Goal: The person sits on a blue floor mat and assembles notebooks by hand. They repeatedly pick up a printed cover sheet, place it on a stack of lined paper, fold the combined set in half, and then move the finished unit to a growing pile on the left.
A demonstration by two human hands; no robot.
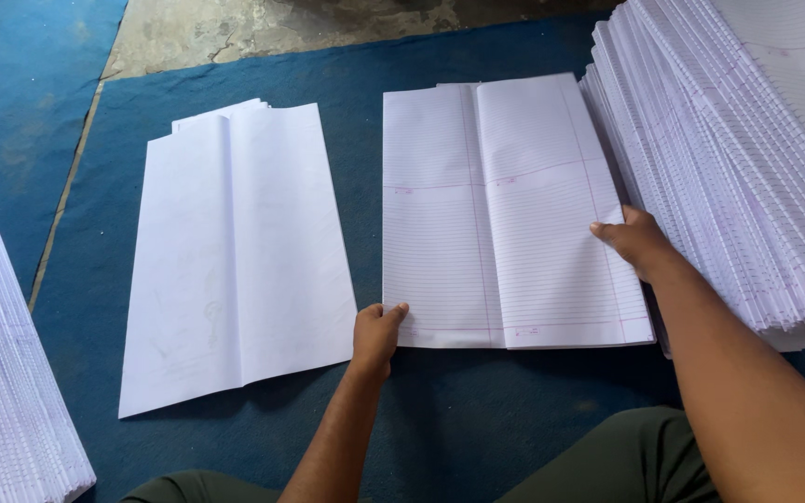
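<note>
Ruled white paper sheets (505, 214), creased down the middle, lie flat on the blue floor mat (477, 419); the left hand (377, 333) pinches their lower-left corner at seven o'clock, and the right hand (635, 240) presses loosely curled fingers on their right edge at three o'clock. Plain white folded paper (239, 251) lies at nine o'clock. Tall stacks of ruled sheets (747, 158) rise at two o'clock, with bare concrete floor (272, 28) at twelve.

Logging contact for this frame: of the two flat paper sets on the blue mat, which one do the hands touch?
The ruled sheets on the right: left hand grips their near corner, right hand their right edge. The plain set lies untouched.
</note>
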